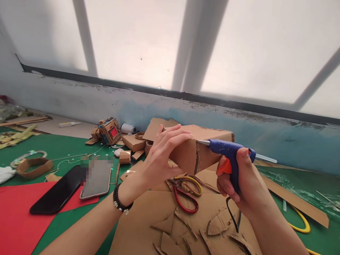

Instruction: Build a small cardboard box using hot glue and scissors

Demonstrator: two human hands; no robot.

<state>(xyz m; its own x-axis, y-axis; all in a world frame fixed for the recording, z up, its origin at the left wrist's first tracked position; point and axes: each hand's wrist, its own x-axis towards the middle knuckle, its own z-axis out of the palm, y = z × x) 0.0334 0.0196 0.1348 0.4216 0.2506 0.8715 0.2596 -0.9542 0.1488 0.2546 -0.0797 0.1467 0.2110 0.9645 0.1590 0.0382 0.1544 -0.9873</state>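
Note:
My left hand [166, 150] grips a brown cardboard box [186, 156] from its left side, holding it above the work surface. Wrapped around the handle of a blue glue gun [230, 147], my right hand [247, 180] has its fingers by the orange trigger. The gun's metal nozzle meets the top of the box's near corner seam, where the raw cardboard edge shows. A clear glue stick [265, 158] juts from the gun's back. Beneath the box lie scissors [186, 202] with one red and one yellow handle loop.
Cardboard scraps [172, 242] litter a large cardboard sheet [132, 216]. Two phones, one black [60, 191] and one grey [97, 177], lie on red paper [21, 212] at left. Behind stand a small cardboard model [106, 131] and a white-blue wall [127, 106]. A cardboard strip [297, 202] lies right.

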